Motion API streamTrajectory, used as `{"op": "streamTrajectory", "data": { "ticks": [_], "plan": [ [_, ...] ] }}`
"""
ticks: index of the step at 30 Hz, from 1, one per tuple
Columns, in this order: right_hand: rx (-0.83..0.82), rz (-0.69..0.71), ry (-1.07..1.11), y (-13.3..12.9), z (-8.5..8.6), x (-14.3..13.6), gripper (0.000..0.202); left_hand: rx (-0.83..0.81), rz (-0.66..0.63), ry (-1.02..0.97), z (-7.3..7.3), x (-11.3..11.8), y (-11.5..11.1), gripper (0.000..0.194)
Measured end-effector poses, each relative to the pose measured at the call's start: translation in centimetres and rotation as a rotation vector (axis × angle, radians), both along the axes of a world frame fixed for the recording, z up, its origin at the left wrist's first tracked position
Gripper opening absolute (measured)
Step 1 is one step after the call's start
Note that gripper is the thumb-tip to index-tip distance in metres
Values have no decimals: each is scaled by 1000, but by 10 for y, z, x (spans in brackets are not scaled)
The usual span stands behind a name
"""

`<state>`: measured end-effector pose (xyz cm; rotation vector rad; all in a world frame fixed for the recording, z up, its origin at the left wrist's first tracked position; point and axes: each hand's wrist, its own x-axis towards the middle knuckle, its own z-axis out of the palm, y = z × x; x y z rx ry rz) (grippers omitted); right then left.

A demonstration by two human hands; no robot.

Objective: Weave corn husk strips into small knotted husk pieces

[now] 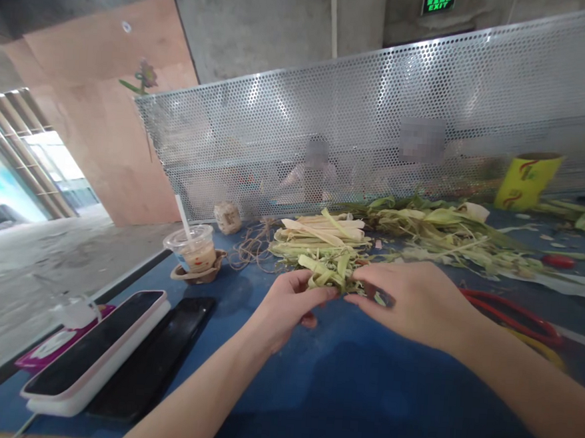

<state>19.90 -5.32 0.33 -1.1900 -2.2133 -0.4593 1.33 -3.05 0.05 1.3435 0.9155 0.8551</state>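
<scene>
Pale green corn husk strips point(329, 275), folded and crossed over one another, are held up above the blue table point(360, 390). My left hand point(284, 305) grips them from the left, thumb on the near side and fingers underneath. From the right, my right hand point(407, 297) pinches their frayed edge with thumb and forefinger; its other fingers are partly hidden. Just behind lies a bundle of flat, pale husk strips point(316, 233). Where the held piece ends and the bundle begins is hard to make out.
At left are a plastic cup point(190, 248) with a straw, a pink-edged phone point(98, 345), a black phone point(163, 350) and twine point(255, 243). Loose husks point(432, 229), a yellow roll point(528, 182) and red-handled scissors point(511, 314) lie right. Behind a perforated metal screen point(289, 119) sit people.
</scene>
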Motion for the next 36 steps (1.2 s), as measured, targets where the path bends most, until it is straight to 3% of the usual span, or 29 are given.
{"op": "streamTrajectory", "data": {
  "ticks": [3,7,11,16,21,25,30,33,36],
  "plan": [
    [17,49,132,-2,4,1,21,20,-18,31,0,0,0,18],
    [7,172,39,0,6,4,35,6,-52,51,2,-2,0,23],
    [-3,163,32,4,0,3,36,-49,-58,1,4,-2,0,28],
    [172,179,45,4,-4,-1,24,11,-38,-59,4,-2,0,26],
    [210,214,85,3,-2,-3,10,32,-82,-139,1,-1,0,28],
    [145,231,199,3,-2,-5,8,34,-189,-287,3,-3,-1,27],
    [43,217,395,1,1,-7,7,143,-228,-344,5,-3,-5,27],
    [-70,208,519,1,1,-9,7,240,-170,-244,0,2,-4,35],
    [-191,236,642,2,-2,-12,6,342,-28,-104,-9,7,-2,39]
  ]
}}
